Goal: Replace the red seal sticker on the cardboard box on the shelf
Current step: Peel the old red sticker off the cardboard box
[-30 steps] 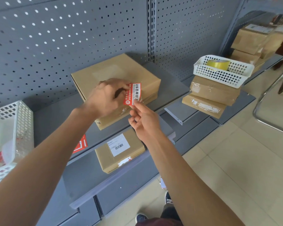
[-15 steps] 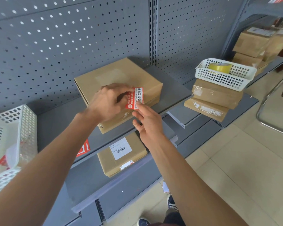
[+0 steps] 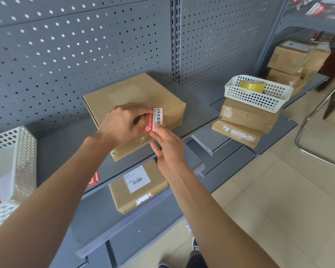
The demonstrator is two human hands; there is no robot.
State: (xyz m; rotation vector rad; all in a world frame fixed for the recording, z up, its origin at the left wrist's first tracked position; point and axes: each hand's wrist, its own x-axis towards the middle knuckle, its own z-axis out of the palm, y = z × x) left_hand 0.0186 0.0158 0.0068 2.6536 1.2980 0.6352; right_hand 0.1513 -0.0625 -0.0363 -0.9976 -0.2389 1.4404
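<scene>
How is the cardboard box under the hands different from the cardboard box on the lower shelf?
The upper cardboard box looks larger; the lower cardboard box looks smaller. The lower one carries a white barcode label; the upper one's top shows no printed label. The left hand and right hand hold a red seal sticker at the upper box; nobody touches the lower one. Both are plain brown and closed.

Grey shelf (image 3: 193, 105) carries cardboard box (image 3: 124, 93), white basket (image 3: 17, 151).
</scene>
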